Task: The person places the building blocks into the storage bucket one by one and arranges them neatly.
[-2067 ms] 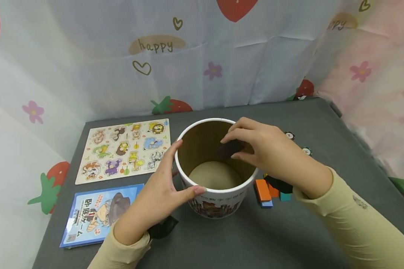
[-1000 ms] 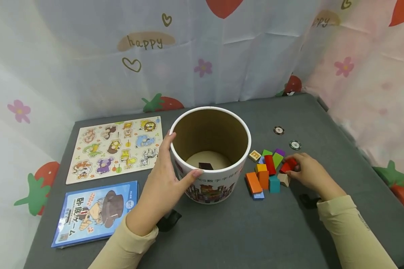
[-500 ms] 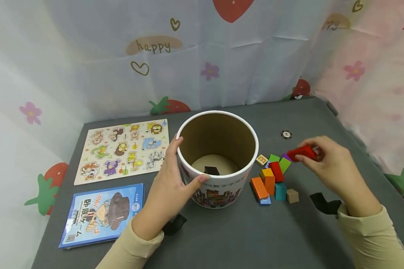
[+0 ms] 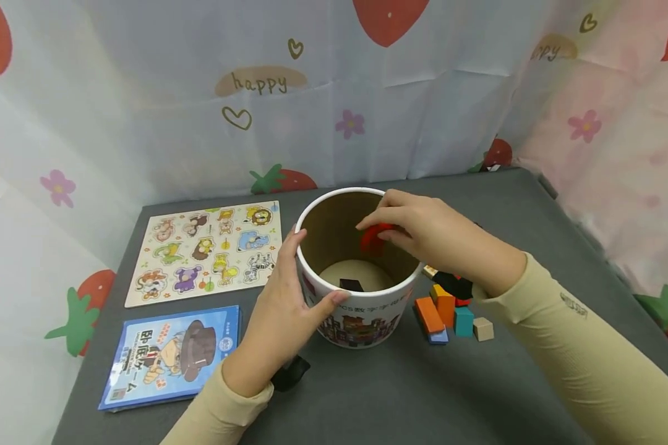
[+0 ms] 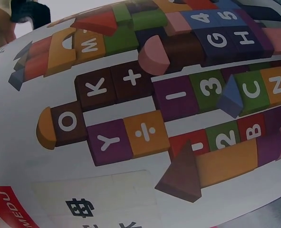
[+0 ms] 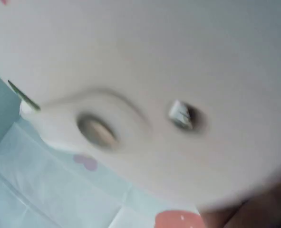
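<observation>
A white bucket (image 4: 362, 330) with printed blocks on its wall stands mid-table. My left hand (image 4: 289, 303) grips its rim from the left, thumb at the front. Over the bucket's right side, my right hand (image 4: 423, 232) holds a red block (image 4: 374, 238) just inside the mouth. A dark block (image 4: 351, 285) is inside the bucket, partly hidden by the rim. To the right of the bucket sit an orange block (image 4: 430, 315), a teal block (image 4: 464, 321) and a beige block (image 4: 483, 329); my right arm hides others. The bucket's printed wall (image 5: 130, 104) fills the left wrist view.
An animal puzzle board (image 4: 206, 250) lies at the back left of the grey table (image 4: 356, 402). In front of it is a blue illustrated box (image 4: 169, 355). A patterned curtain (image 4: 172, 142) hangs behind the table. The right wrist view is blurred.
My right hand left the bucket, picked the red block from the pile and brought it left over the bucket. The dark block it held earlier now lies inside. My left hand stays on the rim.
</observation>
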### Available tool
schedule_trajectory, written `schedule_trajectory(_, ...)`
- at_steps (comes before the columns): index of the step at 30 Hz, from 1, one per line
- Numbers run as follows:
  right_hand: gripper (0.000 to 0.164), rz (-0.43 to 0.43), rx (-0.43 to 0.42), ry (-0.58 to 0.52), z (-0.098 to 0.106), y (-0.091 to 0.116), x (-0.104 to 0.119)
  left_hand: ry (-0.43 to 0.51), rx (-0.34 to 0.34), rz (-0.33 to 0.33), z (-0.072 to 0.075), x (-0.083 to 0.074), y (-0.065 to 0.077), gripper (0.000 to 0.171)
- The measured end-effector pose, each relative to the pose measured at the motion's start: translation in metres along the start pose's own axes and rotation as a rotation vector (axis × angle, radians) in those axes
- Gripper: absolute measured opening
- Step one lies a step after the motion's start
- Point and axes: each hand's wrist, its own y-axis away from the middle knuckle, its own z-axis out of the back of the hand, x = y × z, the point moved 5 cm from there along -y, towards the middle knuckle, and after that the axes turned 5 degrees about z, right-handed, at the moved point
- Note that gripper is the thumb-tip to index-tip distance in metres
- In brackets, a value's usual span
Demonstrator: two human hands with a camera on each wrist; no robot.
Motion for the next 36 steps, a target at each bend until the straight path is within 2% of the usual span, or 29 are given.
schedule_trajectory(3,0.024,0.003,0.089,-0.003,-0.013,-0.005,-0.003,0.005,0.001,-0.003,-0.003,-0.001,0.000,0.099)
schedule_trajectory(6,0.022,0.008,0.081,-0.008,-0.016,-0.003,-0.006,0.000,-0.001,-0.005,-0.004,0.000,-0.001,0.099)
schedule_trajectory(8,0.025,0.013,-0.003,-0.009,-0.011,0.003,-0.008,-0.005,-0.009,-0.004,-0.004,0.000,-0.002,0.099)
schedule_trajectory(10,0.027,-0.006,-0.123,0.005,-0.002,0.013,-0.010,-0.009,-0.017,-0.003,-0.003,0.001,-0.003,0.099)
schedule_trajectory(12,0.026,-0.080,-0.232,0.022,0.007,0.030,-0.016,-0.012,-0.026,-0.005,-0.002,0.001,-0.004,0.099)
schedule_trajectory(14,0.024,-0.215,-0.270,0.020,0.009,0.053,-0.026,-0.012,-0.031,-0.007,-0.001,0.002,-0.004,0.099)
schedule_trajectory(16,0.025,-0.361,-0.197,0.008,0.001,0.078,-0.041,-0.016,-0.036,-0.012,0.000,0.002,-0.004,0.099)
schedule_trajectory(18,0.033,-0.448,-0.049,-0.010,-0.019,0.105,-0.057,-0.018,-0.039,-0.014,0.001,0.003,-0.004,0.098)
schedule_trajectory(21,0.049,-0.512,0.215,-0.069,-0.059,0.144,-0.077,-0.023,-0.042,-0.018,0.003,0.003,-0.004,0.099)
schedule_trajectory(24,0.060,-0.548,0.341,-0.133,-0.094,0.174,-0.086,-0.031,-0.043,-0.026,0.003,0.003,-0.003,0.099)
schedule_trajectory(26,0.057,-0.593,0.338,-0.150,-0.110,0.186,-0.089,-0.037,-0.046,-0.037,0.003,0.002,-0.003,0.098)
schedule_trajectory(30,0.037,-0.655,0.241,-0.138,-0.123,0.199,-0.092,-0.045,-0.052,-0.057,0.002,0.001,-0.002,0.098)
schedule_trajectory(33,0.027,-0.654,0.193,-0.145,-0.125,0.204,-0.092,-0.046,-0.056,-0.065,0.001,0.001,-0.002,0.099)
schedule_trajectory(36,0.030,-0.623,0.189,-0.166,-0.124,0.206,-0.091,-0.049,-0.060,-0.070,0.000,0.001,-0.001,0.099)
